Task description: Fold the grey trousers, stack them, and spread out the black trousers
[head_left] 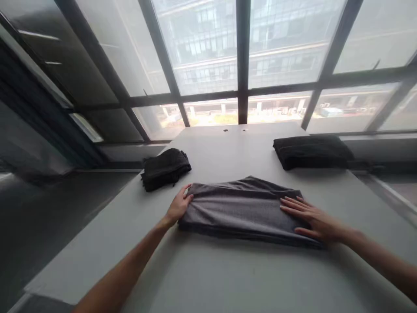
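Note:
A dark grey piece of soft fabric (pixel 241 211), folded into a long flat stack, lies across the middle of the white table. What kind of fabric item it is does not show. At its left end, my left hand (pixel 178 205) holds the edge, with the fingers curled round the upper left corner. My right hand (pixel 314 219) rests flat on the right end, palm down, fingers stretched out and slightly apart. Behind the front fold, a loose layer rises to a low peak at the far edge.
A folded black cloth bundle (pixel 166 168) sits near the table's left edge. A larger black folded stack (pixel 311 151) lies at the right edge. The white table (pixel 224 152) reaches back to tall framed windows (pixel 208 48). Two small round holes are near its far end.

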The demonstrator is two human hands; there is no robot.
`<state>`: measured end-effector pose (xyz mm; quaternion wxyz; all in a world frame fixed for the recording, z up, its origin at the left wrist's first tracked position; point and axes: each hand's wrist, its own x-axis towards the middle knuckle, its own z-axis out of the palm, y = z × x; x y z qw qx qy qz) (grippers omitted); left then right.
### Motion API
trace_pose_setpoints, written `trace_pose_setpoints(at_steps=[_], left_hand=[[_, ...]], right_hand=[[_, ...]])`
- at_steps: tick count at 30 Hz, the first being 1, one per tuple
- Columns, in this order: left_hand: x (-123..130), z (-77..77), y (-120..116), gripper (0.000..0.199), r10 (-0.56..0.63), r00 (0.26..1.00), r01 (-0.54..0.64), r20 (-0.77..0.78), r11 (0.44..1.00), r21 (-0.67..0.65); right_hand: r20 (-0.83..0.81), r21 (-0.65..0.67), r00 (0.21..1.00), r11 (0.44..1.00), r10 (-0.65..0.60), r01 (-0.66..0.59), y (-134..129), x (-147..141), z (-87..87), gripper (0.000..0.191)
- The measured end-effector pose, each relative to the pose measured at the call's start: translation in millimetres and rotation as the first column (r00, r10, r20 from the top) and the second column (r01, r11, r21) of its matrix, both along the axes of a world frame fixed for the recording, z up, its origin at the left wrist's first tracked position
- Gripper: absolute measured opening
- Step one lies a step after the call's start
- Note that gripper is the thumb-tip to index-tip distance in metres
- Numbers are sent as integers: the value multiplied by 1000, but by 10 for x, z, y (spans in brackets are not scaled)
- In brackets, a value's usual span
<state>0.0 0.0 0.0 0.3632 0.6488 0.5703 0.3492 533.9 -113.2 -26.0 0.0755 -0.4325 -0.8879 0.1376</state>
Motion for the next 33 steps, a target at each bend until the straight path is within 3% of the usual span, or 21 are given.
trace_pose_setpoints(at_steps=[6,9,11,13,15,17,20,23,28,33], left_hand=[[-61,5,58,66,-10,999,14,-31,992,129],[-122,-69,108,54,-64,977,102,-202,978,182],[-126,-75,97,50,-33,917,119,-398,974,193],[-37,-13,49,48,77,810,90,-581,963,253],[182,93,-19,46,166,718,111,-676,931,347],[509,181,-87,44,124,695,240,-708,888,391],[1026,157,-156,49,-110,662,484,-742,818,311],[1326,-44,-181,61,-225,571,586,-789,785,200],[1338,-299,-164,63,-220,515,601,-828,782,166],[1341,-194,-182,62,-218,512,593,-831,790,158]], right_hand=[[-70,143,994,985,-87,96,66,-118,2,64],[-62,225,970,943,-236,244,98,-328,-13,56],[-54,224,936,909,-349,352,103,-525,-28,56],[-53,193,891,871,-450,451,104,-758,-34,57],[-52,152,859,846,-509,511,117,-1016,-23,57],[-40,116,852,845,-521,522,150,-1277,0,59],[-8,88,870,866,-494,492,219,-1606,14,62],[12,78,874,872,-486,484,268,-1777,-45,65],[19,82,874,872,-485,482,267,-1783,-182,68],[15,12,865,865,-501,501,249,-1787,-112,70]])
